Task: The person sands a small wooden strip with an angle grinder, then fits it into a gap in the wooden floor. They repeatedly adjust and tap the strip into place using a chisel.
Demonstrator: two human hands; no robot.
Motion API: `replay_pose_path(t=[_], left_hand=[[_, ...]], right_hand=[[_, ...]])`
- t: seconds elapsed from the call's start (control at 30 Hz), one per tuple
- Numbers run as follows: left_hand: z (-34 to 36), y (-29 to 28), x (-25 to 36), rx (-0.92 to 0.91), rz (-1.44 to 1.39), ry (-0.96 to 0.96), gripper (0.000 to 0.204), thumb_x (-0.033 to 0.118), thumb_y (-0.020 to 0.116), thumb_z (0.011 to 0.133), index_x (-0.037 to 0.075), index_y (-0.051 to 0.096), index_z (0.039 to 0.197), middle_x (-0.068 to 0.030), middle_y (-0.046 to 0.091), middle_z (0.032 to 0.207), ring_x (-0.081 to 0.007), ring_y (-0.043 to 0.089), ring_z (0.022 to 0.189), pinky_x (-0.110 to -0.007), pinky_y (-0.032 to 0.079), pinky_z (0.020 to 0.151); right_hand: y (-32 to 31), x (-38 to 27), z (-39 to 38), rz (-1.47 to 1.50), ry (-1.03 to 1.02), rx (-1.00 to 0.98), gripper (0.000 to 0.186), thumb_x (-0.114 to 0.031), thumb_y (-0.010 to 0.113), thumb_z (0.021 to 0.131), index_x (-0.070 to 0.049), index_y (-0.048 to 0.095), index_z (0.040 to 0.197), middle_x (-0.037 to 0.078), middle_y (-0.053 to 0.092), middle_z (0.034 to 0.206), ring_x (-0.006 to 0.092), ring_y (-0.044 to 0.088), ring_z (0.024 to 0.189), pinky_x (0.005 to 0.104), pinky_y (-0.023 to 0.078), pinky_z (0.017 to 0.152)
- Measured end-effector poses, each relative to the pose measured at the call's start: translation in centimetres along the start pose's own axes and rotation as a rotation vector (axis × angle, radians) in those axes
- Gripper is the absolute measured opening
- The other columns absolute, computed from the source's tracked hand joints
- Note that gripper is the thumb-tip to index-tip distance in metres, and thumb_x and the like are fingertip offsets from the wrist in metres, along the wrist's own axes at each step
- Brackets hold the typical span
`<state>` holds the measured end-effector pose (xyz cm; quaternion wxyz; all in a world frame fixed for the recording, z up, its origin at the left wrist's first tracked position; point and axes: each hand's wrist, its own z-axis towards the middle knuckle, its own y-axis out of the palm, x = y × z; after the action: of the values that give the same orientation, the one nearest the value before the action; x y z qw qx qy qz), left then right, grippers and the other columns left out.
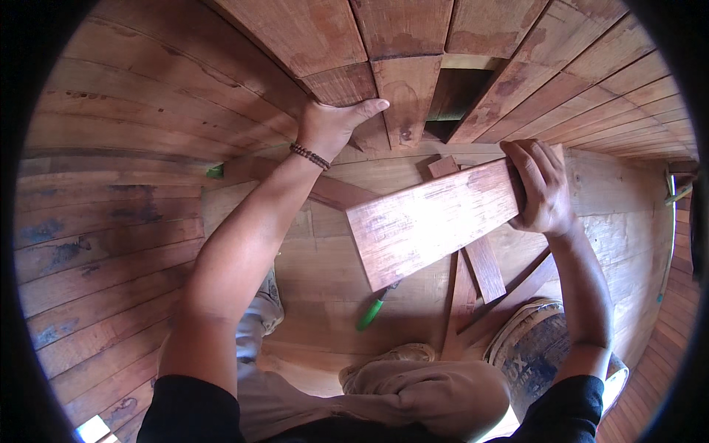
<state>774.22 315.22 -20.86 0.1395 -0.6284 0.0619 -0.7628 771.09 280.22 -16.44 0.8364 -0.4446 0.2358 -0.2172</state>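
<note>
My right hand [545,181] is closed round the right end of a short, broad wooden board [436,221], with its fingers over the upper edge. The board hangs tilted in front of me, its left end lower and its face shiny with light. At the far side, my left hand [331,125] is at the lower end of a wooden plank [340,85] in the row of planks above. Its thumb stretches to the right; the other fingers are hidden behind the plank. Right of it, a dark gap [461,92] opens between the planks.
Below the board lies a green-handled tool [371,312], its tip partly hidden. Several narrow wood strips [484,269] lie crossed on the wooden floor [325,317]. By my right knee stands a stained dark bucket [539,354]. Curved plank walls [111,244] rise at both sides.
</note>
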Motion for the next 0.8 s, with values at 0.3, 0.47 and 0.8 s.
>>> replay_pose_path(t=[0.3,0.47,0.8], left_hand=[[0.3,0.1,-0.2,0.029,0.036,-0.013,0.044,0.020,0.097,0.079,-0.002,0.076,0.111,-0.0076,0.079,0.108,-0.0141,0.072,0.098,-0.034,0.059,0.090],[0.1,0.0,-0.5,0.021,-0.007,-0.190,0.038,0.022,0.094,0.082,-0.001,0.077,0.107,-0.0070,0.080,0.105,-0.0143,0.072,0.095,-0.034,0.059,0.087],[0.2,0.5,-1.1,-0.008,-0.013,0.039,0.035,0.018,0.092,0.084,-0.002,0.077,0.108,-0.0068,0.081,0.106,-0.0154,0.075,0.094,-0.032,0.060,0.088]], right_hand=[[0.1,-1.7,-0.1,-0.042,0.112,0.014,0.050,-0.011,0.073,0.081,0.008,0.061,0.127,0.024,0.069,0.103,0.0409,0.071,0.092,0.0475,0.059,0.082],[1.0,-2.8,-0.5,-0.071,0.273,-0.010,0.059,-0.018,0.074,0.082,0.008,0.060,0.133,0.025,0.069,0.110,0.0410,0.071,0.095,0.0479,0.058,0.084],[2.0,-2.1,-1.8,0.032,0.110,0.098,0.062,-0.017,0.079,0.071,0.008,0.062,0.126,0.025,0.069,0.107,0.0444,0.070,0.095,0.0500,0.058,0.080]])
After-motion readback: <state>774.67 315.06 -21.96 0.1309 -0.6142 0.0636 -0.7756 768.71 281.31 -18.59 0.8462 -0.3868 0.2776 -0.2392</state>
